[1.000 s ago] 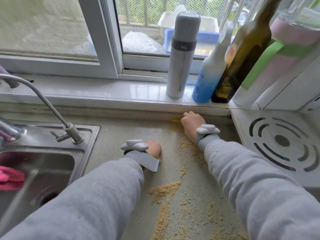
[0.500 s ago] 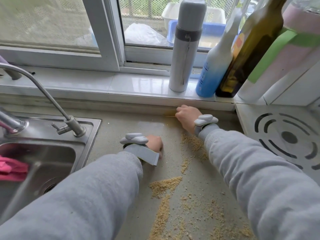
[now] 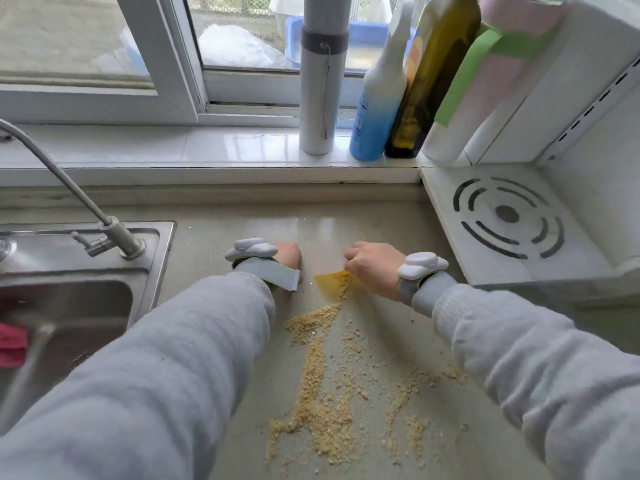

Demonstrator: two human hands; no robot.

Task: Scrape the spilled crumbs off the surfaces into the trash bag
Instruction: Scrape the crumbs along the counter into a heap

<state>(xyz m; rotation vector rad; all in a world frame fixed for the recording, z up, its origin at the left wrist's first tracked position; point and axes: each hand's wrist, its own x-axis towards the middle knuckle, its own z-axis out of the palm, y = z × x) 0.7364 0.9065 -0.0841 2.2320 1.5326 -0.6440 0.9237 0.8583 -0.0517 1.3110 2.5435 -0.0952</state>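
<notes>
1. Right hand (image 3: 375, 266) is gripping a yellow scraper (image 3: 329, 280), its blade sticking out left of the fist onto crumbs (image 3: 322, 403) lying on the countertop (image 3: 242, 230)
2. Left hand (image 3: 289, 258) is resting fisted, holding nothing visible, just left of the blade

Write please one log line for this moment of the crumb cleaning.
right hand: grips yellow scraper | scraper: on counter, behind crumbs | left hand: rests on counter, fingers hidden | trash bag: not in view

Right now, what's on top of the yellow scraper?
A small heap of tan crumbs sits on the flat yellow plastic scraper. The right hand grips and covers its far end.
</notes>
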